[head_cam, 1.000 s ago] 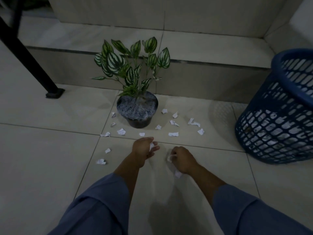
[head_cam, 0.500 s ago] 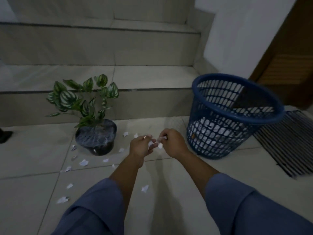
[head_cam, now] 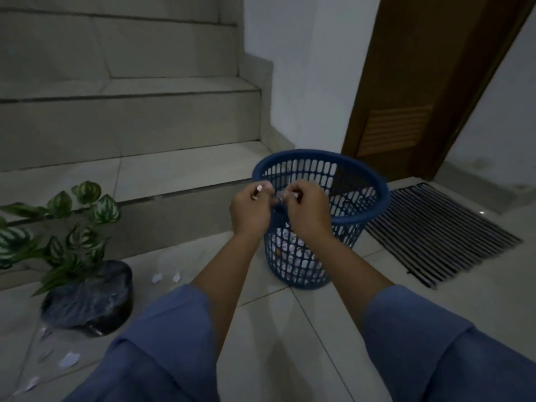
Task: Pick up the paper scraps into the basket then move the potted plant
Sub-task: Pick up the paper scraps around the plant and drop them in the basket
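Note:
A blue mesh basket (head_cam: pixel 365 216) stands on the tiled floor, with white scraps visible through its lower wall. My left hand (head_cam: pixel 251 211) and my right hand (head_cam: pixel 307 213) are side by side at the basket's near rim, each closed on small white paper scraps. The potted plant (head_cam: pixel 87 297), striped green leaves in a dark pot, sits at the lower left. Loose paper scraps (head_cam: pixel 156 277) lie on the floor right of the pot, and more paper scraps (head_cam: pixel 69 359) in front of it.
Tiled stairs (head_cam: pixel 130 120) rise behind the plant and basket. A striped doormat (head_cam: pixel 443 230) lies right of the basket before a brown door (head_cam: pixel 420 82). My blue sleeves fill the bottom of the view.
Both hands rose from the floor near the plant and moved right to the basket's rim, holding scraps. The view swung right, so the plant now sits at the left edge.

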